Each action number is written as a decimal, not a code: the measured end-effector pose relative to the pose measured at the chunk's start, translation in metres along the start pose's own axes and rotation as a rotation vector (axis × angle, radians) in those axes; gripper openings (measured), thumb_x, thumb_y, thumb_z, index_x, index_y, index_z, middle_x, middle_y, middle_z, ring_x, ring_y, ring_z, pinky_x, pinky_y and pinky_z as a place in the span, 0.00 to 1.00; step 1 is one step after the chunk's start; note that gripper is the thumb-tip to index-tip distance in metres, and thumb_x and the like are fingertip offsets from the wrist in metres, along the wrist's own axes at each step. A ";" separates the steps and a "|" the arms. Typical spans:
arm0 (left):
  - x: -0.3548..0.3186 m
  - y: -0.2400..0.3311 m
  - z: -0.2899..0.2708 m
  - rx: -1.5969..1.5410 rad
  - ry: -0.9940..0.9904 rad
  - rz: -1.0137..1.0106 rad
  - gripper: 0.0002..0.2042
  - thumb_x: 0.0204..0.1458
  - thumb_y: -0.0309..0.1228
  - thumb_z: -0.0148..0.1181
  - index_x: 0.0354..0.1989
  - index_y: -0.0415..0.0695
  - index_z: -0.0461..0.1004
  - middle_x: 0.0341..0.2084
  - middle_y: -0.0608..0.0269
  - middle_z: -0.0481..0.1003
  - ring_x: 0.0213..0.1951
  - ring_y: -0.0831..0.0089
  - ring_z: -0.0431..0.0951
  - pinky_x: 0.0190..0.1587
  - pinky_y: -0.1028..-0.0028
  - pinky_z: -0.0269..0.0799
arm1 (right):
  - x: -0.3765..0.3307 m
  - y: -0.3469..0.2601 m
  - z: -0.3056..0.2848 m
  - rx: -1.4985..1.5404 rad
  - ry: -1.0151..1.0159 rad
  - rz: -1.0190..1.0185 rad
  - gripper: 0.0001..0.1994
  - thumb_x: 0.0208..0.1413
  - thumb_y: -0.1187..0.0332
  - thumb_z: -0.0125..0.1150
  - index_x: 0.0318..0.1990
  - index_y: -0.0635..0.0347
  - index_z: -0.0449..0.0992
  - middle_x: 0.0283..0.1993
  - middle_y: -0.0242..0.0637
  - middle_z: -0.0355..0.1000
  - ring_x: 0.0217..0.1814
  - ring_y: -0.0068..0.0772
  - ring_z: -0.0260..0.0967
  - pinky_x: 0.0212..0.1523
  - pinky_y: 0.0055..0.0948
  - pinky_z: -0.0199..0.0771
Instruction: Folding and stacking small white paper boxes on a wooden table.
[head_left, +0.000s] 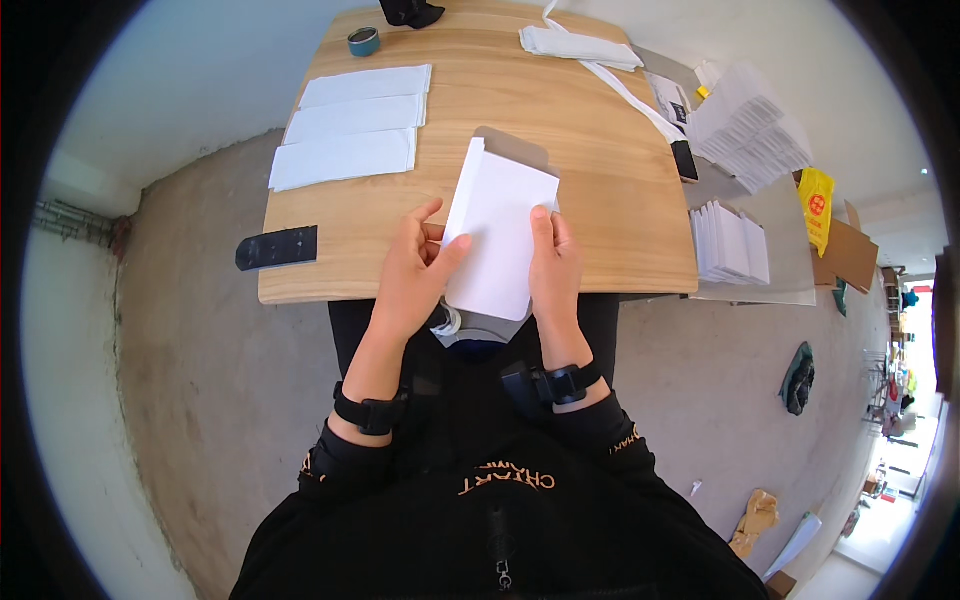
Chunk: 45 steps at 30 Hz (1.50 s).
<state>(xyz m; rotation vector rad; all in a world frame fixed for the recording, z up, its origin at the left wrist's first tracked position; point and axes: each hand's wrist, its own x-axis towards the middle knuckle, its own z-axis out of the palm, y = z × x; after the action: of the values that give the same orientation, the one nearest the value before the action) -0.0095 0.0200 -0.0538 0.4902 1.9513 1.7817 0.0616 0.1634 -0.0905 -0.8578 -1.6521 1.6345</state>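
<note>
White carton (pixel 500 230): held over the worktop (pixel 620 225)'s near edge; far flap (pixel 515 148) open, so I judge it unfinished.
Left hand (pixel 412 270): thumb on the carton's left edge; whether its hidden fingers grip beneath, I cannot tell.
Right hand (pixel 556 270): clamped on the right edge.
Left pieces (pixel 345 158): three, flat, white, untouched.
Right stack (pixel 728 245): white pieces grouped upright beyond the worktop's right edge.
</note>
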 end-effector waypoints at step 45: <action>-0.011 0.024 -0.005 0.358 -0.219 0.302 0.25 0.41 0.20 0.69 0.52 0.44 0.72 0.47 0.58 0.66 0.48 0.66 0.70 0.51 0.72 0.67 | -0.003 -0.026 -0.006 1.143 -0.685 0.615 0.39 0.57 0.36 0.46 0.63 0.62 0.56 0.55 0.55 0.65 0.49 0.55 0.70 0.47 0.50 0.76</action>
<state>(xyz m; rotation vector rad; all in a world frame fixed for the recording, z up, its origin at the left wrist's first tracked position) -0.0034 0.0125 -0.0285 1.1022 2.1276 1.4622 0.0676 0.1644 -0.0647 -0.1686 -0.4678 3.0192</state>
